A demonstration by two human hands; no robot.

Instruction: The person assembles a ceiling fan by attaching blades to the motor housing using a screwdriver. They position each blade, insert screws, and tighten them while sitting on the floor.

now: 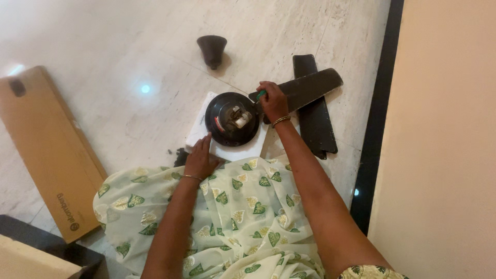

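Both hands are seen from the head camera, reaching down over a lap draped in pale green cloth printed with leaves [243, 217]. The right hand [273, 102] is closed around a green-handled tool [262, 94], of which only a small part of the handle shows; its tip is hidden by the fist, so its kind cannot be told. The left hand [200, 161] is laid flat with the fingers together on the near edge of a white foam slab [199, 129].

On that slab sits a round black fan motor housing [231, 119], with a white part and a small red part at its centre that are too small to make out. A dark brown fan blade [310, 85] is seen running from the housing's right edge under the right hand, laid across a second dark blade [315, 126] on the pale marble floor [103, 51].

Beyond the housing, a dark bell-shaped cover [212, 50] stands apart. A long flat brown cardboard box [46, 150] lies at the left, cut off by the frame. A small dark object just beside the left wrist is partly hidden.
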